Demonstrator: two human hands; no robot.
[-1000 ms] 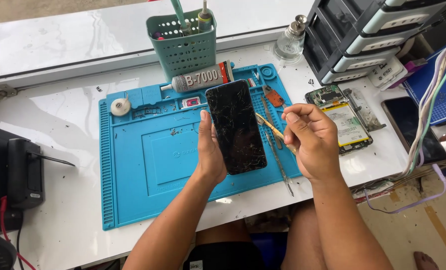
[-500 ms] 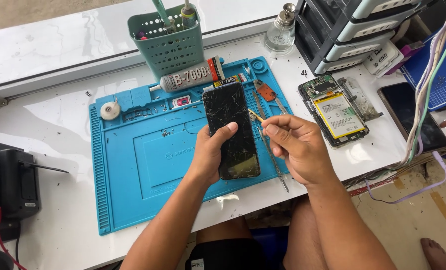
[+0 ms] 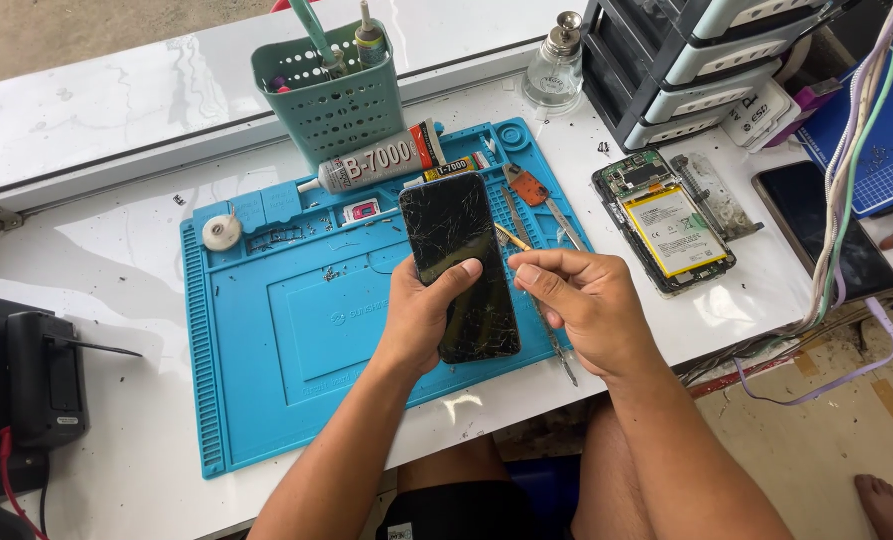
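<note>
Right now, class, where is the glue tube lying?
In the head view, the glue tube lies at the far edge of the blue mat, just in front of the green basket, beyond the cracked phone.

I see bright, even daylight across the whole view; no dim zones. The white table (image 3: 86,250) glares at far left, and a washed-out patch sits near the opened phone body (image 3: 671,225) at right. The cracked screen (image 3: 463,265) reflects pale streaks. Shadows are soft and short, falling toward the near edge under both forearms. Focus is sharp centrally. I note mild wide-angle bending at the far edges. No motion blur.
</note>
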